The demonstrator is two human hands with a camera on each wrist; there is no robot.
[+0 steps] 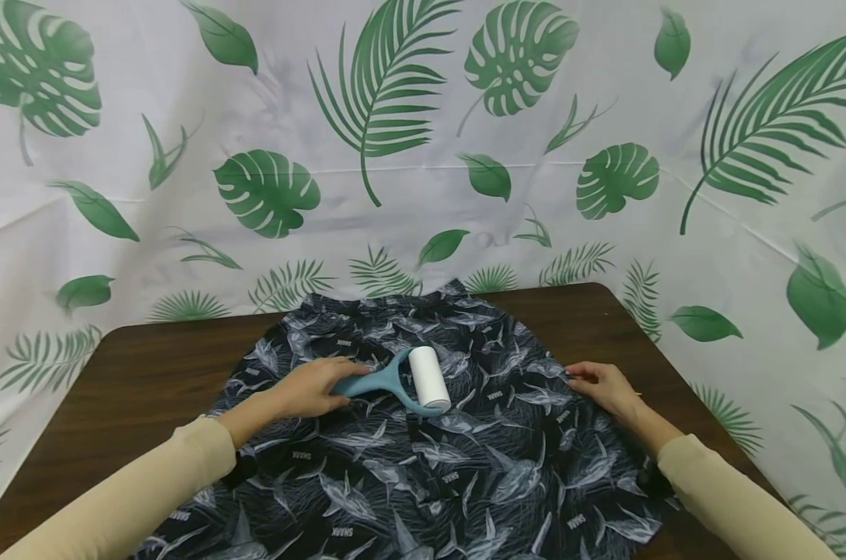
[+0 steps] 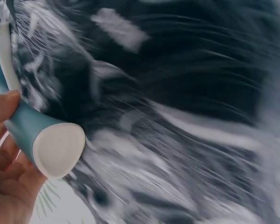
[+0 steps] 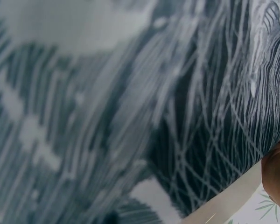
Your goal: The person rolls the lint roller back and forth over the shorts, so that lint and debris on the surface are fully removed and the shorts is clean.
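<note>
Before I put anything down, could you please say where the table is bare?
Bare table shows left of the dark cloth, past the left sleeve, and right of the cloth, past the right hand. The roller and left hand crowd the middle.

Grey-blue on the handle (image 1: pixel 368 382) in the left fingers (image 1: pixel 349 368), white on its end (image 2: pixel 59 150) and on the roller (image 1: pixel 429 376) beyond. Black with grey-white sharks and SHARK lettering on the cloth (image 1: pixel 367 474) at the right fingers (image 1: pixel 586 369). Brown grain on the surface (image 1: pixel 150 373), cream on the sleeves (image 1: pixel 125 490), green leaves on the white backdrop (image 1: pixel 405 225).
</note>
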